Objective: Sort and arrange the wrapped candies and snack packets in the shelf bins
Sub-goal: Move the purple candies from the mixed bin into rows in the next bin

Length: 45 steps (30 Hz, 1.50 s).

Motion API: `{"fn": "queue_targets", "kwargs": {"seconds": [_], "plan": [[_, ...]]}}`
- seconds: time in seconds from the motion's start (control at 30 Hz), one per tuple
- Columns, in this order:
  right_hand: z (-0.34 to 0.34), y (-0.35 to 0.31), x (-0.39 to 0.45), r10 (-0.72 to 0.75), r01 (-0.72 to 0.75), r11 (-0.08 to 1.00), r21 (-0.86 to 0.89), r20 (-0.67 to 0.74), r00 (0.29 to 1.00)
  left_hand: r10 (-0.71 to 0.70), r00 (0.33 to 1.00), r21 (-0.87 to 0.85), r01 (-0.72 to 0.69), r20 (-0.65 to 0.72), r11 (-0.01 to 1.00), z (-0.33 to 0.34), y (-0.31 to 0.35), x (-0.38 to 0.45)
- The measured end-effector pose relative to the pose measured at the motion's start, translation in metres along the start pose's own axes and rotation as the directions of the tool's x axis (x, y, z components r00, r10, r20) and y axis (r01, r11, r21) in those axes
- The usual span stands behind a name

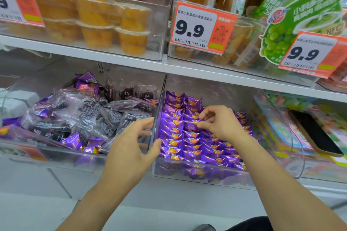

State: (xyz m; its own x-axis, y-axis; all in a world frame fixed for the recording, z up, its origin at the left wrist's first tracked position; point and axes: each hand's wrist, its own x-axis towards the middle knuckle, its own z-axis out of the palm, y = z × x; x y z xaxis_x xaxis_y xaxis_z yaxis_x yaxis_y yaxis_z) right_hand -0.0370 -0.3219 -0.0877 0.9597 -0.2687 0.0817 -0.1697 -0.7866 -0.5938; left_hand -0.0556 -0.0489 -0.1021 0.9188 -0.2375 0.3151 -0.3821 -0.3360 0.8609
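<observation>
The left hand (129,148) straddles the clear divider wall (156,118), thumb and fingers loosely spread, gripping nothing. The right hand (219,124) pinches a purple candy (195,124) in the middle bin (197,171) (rows packed tight). The left bin (62,153) holds jumbled dark packets (90,116).

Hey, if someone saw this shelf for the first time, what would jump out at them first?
Likely the clear middle bin packed with neat rows of shiny purple wrapped candies, where the right hand pinches one. The left hand sits at the divider beside a jumbled bin of dark snack packets. Above hang bold orange 9.9 price tags.
</observation>
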Motion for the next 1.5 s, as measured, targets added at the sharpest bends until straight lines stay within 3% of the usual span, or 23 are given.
{"fn": "queue_targets", "kwargs": {"seconds": [0.2, 0.43, 0.77, 0.9, 1.0, 1.1, 1.23, 1.37, 1.5], "plan": [[0.002, 0.0, 0.0, 0.019, -0.016, 0.998, 0.054, -0.053, 0.998, -0.001, 1.0, 0.012, 0.001, -0.004, 1.0, 0.0, 0.001, -0.001], [0.006, 0.001, 0.002, 0.077, -0.077, 0.997, 0.012, 0.007, 0.997, -0.003, 1.0, 0.018, 0.004, -0.008, 1.0, 0.0, 0.002, 0.0], [-0.007, 0.005, -0.002, 0.01, -0.01, 1.0, -0.009, -0.043, 0.999, -0.008, 1.0, -0.016, 0.008, 0.013, 1.0, 0.0, -0.002, 0.003], [-0.011, -0.019, -0.011, -0.123, 0.125, 0.992, 0.011, -0.131, 0.984, -0.02, 0.995, -0.066, 0.026, 0.101, 0.997, -0.017, 0.002, 0.006], [-0.003, -0.057, -0.026, -0.244, 0.264, 0.959, 0.101, -0.173, 0.954, 0.047, 0.999, 0.066, -0.046, -0.002, 0.997, -0.055, 0.003, 0.014], [0.012, -0.099, -0.046, -0.373, 0.397, 0.898, 0.191, -0.151, 0.915, 0.046, 0.997, 0.258, -0.029, -0.06, 0.966, -0.115, -0.005, 0.028], [0.037, -0.144, -0.058, -0.564, 0.56, 0.792, 0.244, -0.061, 0.824, -0.036, 0.999, 0.534, 0.014, 0.03, 0.845, -0.19, -0.024, 0.047], [0.07, -0.177, -0.046, -0.652, 0.606, 0.747, 0.274, 0.123, 0.748, -0.252, 0.956, 0.78, 0.044, 0.147, 0.625, -0.231, -0.046, 0.071], [0.102, -0.2, -0.021, -0.609, 0.57, 0.792, 0.219, 0.236, 0.757, -0.377, 0.903, 0.752, 0.1, 0.207, 0.652, -0.236, -0.059, 0.092]]}}
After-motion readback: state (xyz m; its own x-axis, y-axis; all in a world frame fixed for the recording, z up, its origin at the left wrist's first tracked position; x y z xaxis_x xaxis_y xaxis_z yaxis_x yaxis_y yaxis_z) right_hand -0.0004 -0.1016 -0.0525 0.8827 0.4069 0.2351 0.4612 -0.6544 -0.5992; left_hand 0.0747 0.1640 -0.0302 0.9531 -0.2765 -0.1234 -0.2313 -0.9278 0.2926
